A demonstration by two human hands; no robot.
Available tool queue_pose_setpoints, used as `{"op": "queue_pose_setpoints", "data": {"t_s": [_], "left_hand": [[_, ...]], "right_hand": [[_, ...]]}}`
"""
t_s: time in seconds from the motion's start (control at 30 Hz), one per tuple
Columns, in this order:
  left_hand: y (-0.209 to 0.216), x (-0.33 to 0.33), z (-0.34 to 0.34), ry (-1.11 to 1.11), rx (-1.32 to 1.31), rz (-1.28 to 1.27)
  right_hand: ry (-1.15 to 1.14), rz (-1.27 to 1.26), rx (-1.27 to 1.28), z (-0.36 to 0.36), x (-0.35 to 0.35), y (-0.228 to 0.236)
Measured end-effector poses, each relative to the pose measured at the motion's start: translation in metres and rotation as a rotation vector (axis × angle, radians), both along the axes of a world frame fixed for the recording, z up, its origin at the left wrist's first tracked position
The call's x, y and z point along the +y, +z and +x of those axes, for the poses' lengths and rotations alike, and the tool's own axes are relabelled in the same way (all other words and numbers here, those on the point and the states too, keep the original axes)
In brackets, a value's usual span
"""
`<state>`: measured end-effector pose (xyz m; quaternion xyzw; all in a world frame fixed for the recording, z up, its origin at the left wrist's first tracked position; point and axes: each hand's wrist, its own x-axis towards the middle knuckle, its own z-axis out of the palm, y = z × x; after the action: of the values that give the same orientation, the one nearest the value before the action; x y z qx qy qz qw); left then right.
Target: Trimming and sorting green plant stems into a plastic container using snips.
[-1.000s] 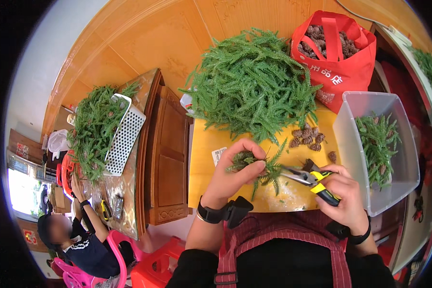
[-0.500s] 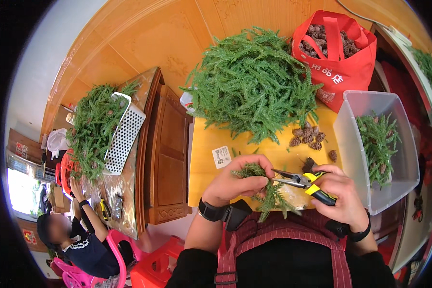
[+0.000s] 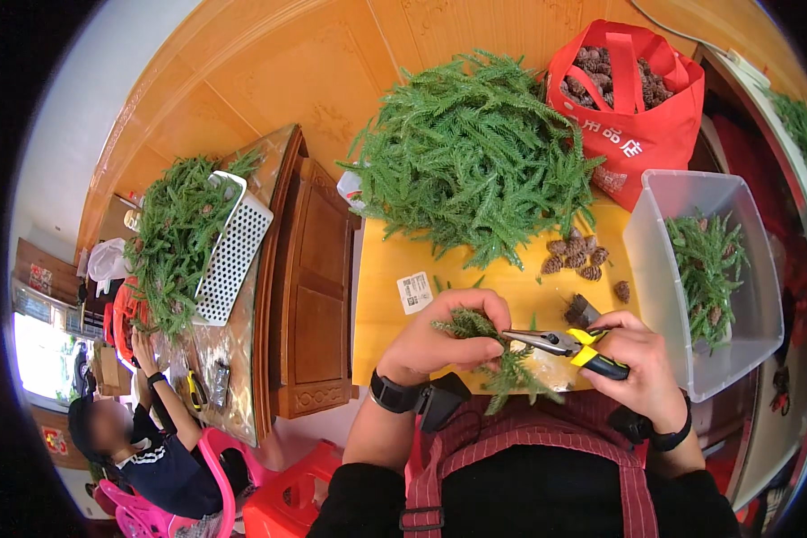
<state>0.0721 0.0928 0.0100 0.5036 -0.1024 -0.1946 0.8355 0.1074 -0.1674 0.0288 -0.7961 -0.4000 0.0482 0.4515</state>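
My left hand (image 3: 444, 336) is closed around a green fir-like sprig (image 3: 518, 377), whose tips stick out above and below the fingers. In my right hand (image 3: 635, 366) is a pair of long-nose pliers (image 3: 567, 342) with yellow and black handles. The jaws are together, their tip at the sprig beside my left thumb and fingers; what they pinch is too small to make out. Several pine cones (image 3: 576, 255) lie beyond my hands on the yellow tabletop (image 3: 381, 341). A bundle of short dark pieces (image 3: 581, 311) lies just past the pliers.
A big heap of green sprigs (image 3: 475, 161) covers the table's far side. Behind it stands a red bag (image 3: 641, 134) of pine cones. On the right is a clear plastic bin (image 3: 753, 350) holding sprigs. At left, a person (image 3: 166, 457) works at another table with a white perforated basket (image 3: 233, 260).
The pliers' jaws have closed, and their tip has come against the sprig at my left fingers. My left hand still holds the sprig in nearly the same place.
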Motion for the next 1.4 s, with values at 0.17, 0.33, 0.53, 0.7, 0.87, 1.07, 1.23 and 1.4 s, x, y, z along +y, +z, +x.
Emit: {"op": "queue_pose_setpoints", "data": {"t_s": [0.17,0.33,0.53,0.7,0.87,1.07,1.23,1.4], "left_hand": [[0.012,-0.012,0.001,0.276,-0.17,0.211],[0.013,-0.023,0.0,0.549,-0.547,0.653],[0.008,-0.033,0.003,0.902,-1.05,1.038],[0.023,-0.026,-0.004,0.733,-0.676,0.878],[0.029,-0.011,-0.003,0.368,-0.23,0.415],[0.02,-0.009,-0.004,0.193,0.02,0.118],[0.006,-0.006,0.0,0.064,0.059,-0.009],[0.008,-0.004,0.001,0.056,0.073,-0.022]], "right_hand": [[-0.082,-0.024,-0.078,0.0,0.001,0.0],[-0.178,-0.029,-0.096,-0.002,0.005,0.001],[-0.253,-0.006,-0.021,-0.006,0.011,-0.001],[-0.196,-0.002,0.051,-0.004,0.006,0.006],[-0.015,-0.008,0.038,0.002,0.001,0.006],[0.037,0.007,0.01,0.002,0.001,0.006],[0.054,0.017,0.008,0.003,0.002,0.002],[-0.007,0.018,-0.004,0.0,0.003,-0.002]]}}
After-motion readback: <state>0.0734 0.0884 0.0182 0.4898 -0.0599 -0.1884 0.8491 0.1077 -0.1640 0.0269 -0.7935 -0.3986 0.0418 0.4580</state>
